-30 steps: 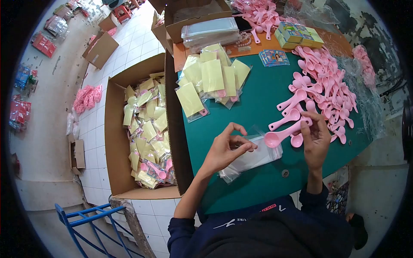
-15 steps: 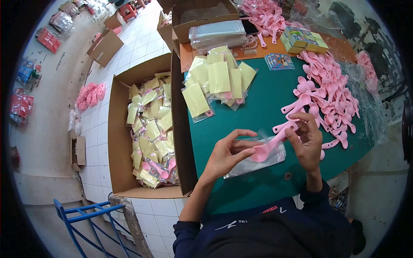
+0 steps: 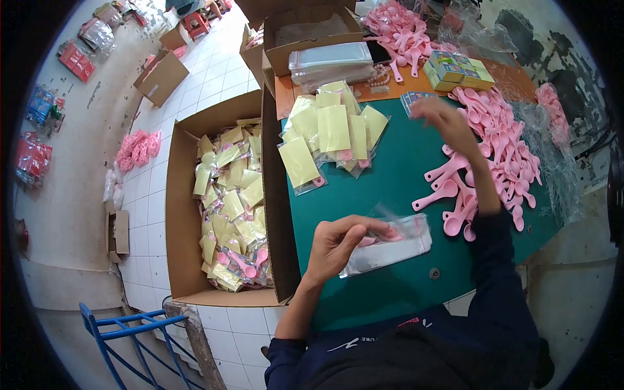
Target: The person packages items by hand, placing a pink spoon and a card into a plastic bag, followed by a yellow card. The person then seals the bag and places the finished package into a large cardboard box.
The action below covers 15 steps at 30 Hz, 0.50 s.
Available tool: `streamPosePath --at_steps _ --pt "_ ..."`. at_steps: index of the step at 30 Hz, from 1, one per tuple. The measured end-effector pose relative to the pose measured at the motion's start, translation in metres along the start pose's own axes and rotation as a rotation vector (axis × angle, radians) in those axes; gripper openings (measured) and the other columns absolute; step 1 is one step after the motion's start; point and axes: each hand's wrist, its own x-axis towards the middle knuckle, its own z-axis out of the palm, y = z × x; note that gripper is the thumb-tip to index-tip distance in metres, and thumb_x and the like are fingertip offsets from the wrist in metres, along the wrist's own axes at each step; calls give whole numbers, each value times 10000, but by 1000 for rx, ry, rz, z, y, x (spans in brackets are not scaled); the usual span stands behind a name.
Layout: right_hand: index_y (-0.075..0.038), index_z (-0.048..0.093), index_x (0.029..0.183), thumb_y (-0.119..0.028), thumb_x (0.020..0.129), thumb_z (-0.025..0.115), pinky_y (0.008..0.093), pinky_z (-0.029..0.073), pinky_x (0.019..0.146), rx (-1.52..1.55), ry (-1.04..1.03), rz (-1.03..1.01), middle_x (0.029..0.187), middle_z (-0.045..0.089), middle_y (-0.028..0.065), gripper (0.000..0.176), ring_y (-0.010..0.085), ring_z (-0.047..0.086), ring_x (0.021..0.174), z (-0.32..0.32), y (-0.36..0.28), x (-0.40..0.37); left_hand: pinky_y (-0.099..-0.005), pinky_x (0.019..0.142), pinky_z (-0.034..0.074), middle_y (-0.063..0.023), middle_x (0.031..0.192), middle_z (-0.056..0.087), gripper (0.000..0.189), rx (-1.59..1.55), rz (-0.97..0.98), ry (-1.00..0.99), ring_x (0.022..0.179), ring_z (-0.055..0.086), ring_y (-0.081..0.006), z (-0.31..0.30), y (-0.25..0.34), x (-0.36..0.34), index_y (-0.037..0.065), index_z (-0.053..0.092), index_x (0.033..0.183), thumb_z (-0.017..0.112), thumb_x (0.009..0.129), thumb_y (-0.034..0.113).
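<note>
My left hand is closed at the open end of a clear plastic bag, on top of a flat stack of such bags. A pink measuring spoon shows in part under its fingers, the rest hidden by the hand. Up and to the right, my right hand reaches over the table, its fingers smeared by motion at a small stack of printed blue cards. Its forearm passes over the edge of a heap of pink spoons.
Left of the table stands a cardboard box filled with packed spoons and yellow cards. Packed bags with yellow cards lie on the green tabletop. Card bundles and bags sit at the back. A blue metal frame stands lower left.
My right hand has let go of the pink measuring spoon and moved up and away to the printed cards. My left hand stays at the bag, its fingers now over the spoon.
</note>
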Motion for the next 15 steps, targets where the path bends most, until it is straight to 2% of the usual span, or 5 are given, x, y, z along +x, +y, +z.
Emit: streamPosePath --at_steps 1,3,6,11,15 --pt "6 636 928 -394 892 507 320 457 765 -347 56 159 1035 616 124 422 214 582 914 -16 49 20 -290 741 518 -143 902 681 346 -24 78 -15 845 658 -192 0 -1 -1 -49 644 941 459 952 243" --pt "15 642 863 -331 817 622 355 464 744 -713 -21 641 917 635 164 349 270 600 872 -35 106 52 -291 727 522 -148 904 681 367 -65 245 -41 833 667 -209 -2 -4 -5 -45 645 927 459 950 270" --pt "8 642 797 -271 736 701 402 466 717 -1007 210 406 845 633 200 291 326 609 812 -19 172 45 -263 674 521 -140 866 688 359 75 316 68 787 682 -208 -3 -3 -10 -27 628 913 452 950 284" --pt "-11 637 830 -207 720 679 441 456 721 -772 366 406 835 620 222 229 357 601 821 -25 192 50 -234 612 516 -115 824 691 301 272 319 145 740 684 -183 -5 -3 -12 -14 610 908 431 963 222" --pt "-5 592 905 -126 743 586 448 450 767 -884 406 255 886 603 221 202 419 578 802 -31 149 41 -239 621 529 -109 810 684 286 226 54 176 744 678 -163 -9 -13 -12 -22 594 954 401 974 188"
